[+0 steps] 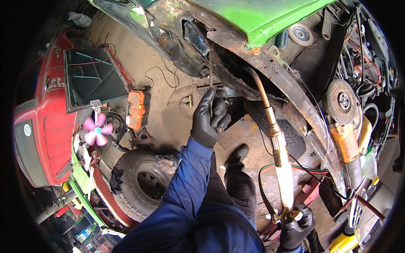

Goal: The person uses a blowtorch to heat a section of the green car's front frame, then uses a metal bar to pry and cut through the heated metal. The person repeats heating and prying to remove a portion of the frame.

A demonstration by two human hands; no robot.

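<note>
My left hand (209,116), in a black glove, is closed round a thin metal rod (211,72). The rod points up at the torn, rusty edge of a car body panel (276,69) with green paint above it. Lower right, my gloved right hand (297,227) is closed on the valve end of a gas torch (280,162). This torch has a pale handle, a brass neck and a bent copper tip, which lies over the dark opening below the rusty edge. No flame shows at the tip. Red and green hoses run near the torch.
An angle grinder (346,141) with a flap disc rests on the right. A loose disc (301,34) lies at the top right. A wheel (143,183) stands on the left by an orange case (137,109) and a pink-bladed fan (98,130). Behind them is a red vehicle body (52,126).
</note>
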